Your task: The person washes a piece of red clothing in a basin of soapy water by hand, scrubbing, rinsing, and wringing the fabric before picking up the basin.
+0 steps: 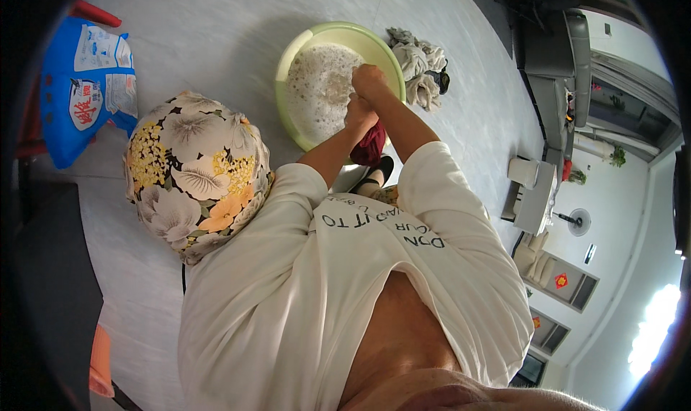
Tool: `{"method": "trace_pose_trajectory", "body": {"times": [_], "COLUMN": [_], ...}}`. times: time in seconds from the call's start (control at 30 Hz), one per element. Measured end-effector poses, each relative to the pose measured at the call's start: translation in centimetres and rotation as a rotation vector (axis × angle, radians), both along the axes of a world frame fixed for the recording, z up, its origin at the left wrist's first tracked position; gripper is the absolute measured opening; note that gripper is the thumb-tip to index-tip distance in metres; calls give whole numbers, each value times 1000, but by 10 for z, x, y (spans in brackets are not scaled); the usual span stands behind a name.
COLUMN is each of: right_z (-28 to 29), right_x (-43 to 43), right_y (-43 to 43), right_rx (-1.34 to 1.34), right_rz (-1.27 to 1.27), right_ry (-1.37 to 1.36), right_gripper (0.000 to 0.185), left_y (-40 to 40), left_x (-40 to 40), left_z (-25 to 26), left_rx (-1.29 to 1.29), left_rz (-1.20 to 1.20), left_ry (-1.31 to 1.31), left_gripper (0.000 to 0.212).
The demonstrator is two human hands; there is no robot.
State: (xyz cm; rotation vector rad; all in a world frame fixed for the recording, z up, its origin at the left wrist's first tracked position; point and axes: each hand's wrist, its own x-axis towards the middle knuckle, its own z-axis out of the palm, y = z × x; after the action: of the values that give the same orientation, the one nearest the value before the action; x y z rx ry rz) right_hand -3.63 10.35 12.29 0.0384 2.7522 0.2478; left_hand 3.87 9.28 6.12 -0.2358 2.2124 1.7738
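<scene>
Over a pale green plastic basin of foamy water, my hands are close together, one just beyond the other. My left hand is closed around a dark red wet cloth, whose loose end hangs between my forearms near the basin's near rim. My right hand is a fist slightly farther out and to the right, gripping the same cloth; the part inside the fists is hidden. Disturbed water shows just left of the fists.
Wrung grey and beige clothes lie on the grey floor right of the basin. My knee in floral fabric stands at left, beside a blue detergent bag on a red stool. A black shoe is below the basin.
</scene>
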Motion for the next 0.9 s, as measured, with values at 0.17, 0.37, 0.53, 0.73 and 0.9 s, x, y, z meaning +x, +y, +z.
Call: {"method": "trace_pose_trajectory", "body": {"times": [0.17,0.37,0.53,0.73,0.9], "right_z": [19,53,86,129,157], "right_x": [-8,1,24,52,51], "right_y": [-11,47,66,24,-11], "right_rx": [-243,-956,-1235,-764,-604], "right_rz": [-65,-83,127,746,1106], "right_ry": [55,84,31,384,581], "right_gripper": [41,61,61,82,82], "left_y": [-6,-29,-82,-117,-100], "left_x": [-19,-50,-80,-93,-61], "left_z": [-22,57,65,79,108], "left_rx": [-48,709,1399,1463,888], "left_rz": [43,91,-5,-111,-205], "left_ry": [161,-320,-564,-389,465], "left_gripper": [52,37,14,21,27]}}
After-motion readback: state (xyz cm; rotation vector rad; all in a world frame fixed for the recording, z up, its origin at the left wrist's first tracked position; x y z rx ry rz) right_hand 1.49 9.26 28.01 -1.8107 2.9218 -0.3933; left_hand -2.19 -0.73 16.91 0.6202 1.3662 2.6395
